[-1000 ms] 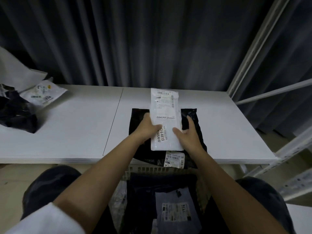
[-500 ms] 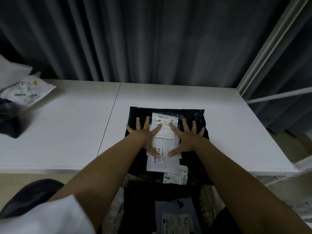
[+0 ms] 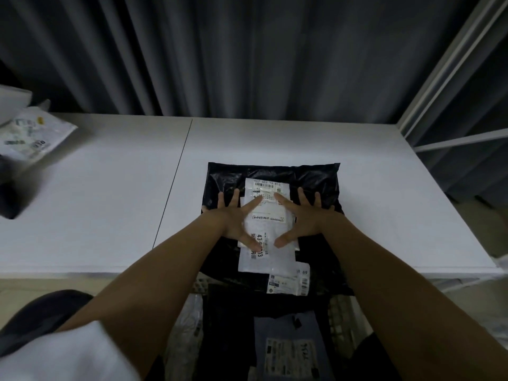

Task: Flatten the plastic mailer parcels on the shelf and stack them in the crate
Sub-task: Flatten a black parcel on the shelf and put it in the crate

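A white plastic mailer with printed labels lies on top of a black mailer near the front edge of the white shelf. My left hand presses on the white mailer's left side, fingers spread flat. On its right side my right hand presses the same way. The black mailer's labelled front edge hangs over the shelf edge. Below it stands the crate, holding dark mailers and a grey mailer on top.
More mailers, white and black, lie in a pile at the shelf's far left. White rack uprights rise at the right. A dark curtain hangs behind the shelf. My knees flank the crate.
A second ago both hands held the white mailer by its near end. It now lies flat on the black mailer, with both hands spread and pressing down on it.
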A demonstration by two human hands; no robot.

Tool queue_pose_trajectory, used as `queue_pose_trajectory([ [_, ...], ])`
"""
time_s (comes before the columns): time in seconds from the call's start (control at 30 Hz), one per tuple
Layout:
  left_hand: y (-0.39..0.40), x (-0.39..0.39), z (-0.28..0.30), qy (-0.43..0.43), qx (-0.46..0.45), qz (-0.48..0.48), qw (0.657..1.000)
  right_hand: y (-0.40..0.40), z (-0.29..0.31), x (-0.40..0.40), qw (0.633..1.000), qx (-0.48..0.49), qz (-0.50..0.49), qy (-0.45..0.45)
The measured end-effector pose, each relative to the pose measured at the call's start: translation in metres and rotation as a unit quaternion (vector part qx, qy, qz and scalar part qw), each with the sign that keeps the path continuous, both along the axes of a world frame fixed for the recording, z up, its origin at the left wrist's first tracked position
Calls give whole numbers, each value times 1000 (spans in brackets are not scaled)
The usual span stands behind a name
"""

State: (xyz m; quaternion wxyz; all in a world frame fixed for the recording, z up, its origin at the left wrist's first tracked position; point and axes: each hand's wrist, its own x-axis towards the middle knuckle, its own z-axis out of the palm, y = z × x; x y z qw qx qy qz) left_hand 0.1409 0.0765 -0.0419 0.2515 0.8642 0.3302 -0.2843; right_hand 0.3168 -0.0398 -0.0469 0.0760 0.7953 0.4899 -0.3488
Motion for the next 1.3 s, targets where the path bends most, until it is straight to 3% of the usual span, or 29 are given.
queue_pose_trajectory([
  [0.2,-13,-9,-2,-28,72,32,996,-17,-2,-9,995,87,-48,-31],
  [0.27,-19,-16,-2,-52,102,88,990,-28,-2,-12,983,144,-82,-80],
  [0.33,-23,-24,-2,-97,100,195,971,-39,-2,-12,962,184,-179,-95],
  [0.47,-21,-34,0,-150,57,382,910,-58,0,-14,909,184,-373,-41],
  [0.7,-21,-23,3,-188,-42,454,870,-59,-5,-24,843,252,-464,99],
  [0.97,-39,-26,-1,-260,-94,430,859,-64,-8,-43,828,290,-452,160],
  [1.3,-125,-98,-15,-300,-116,280,904,-157,-7,-118,888,329,-312,76],
])
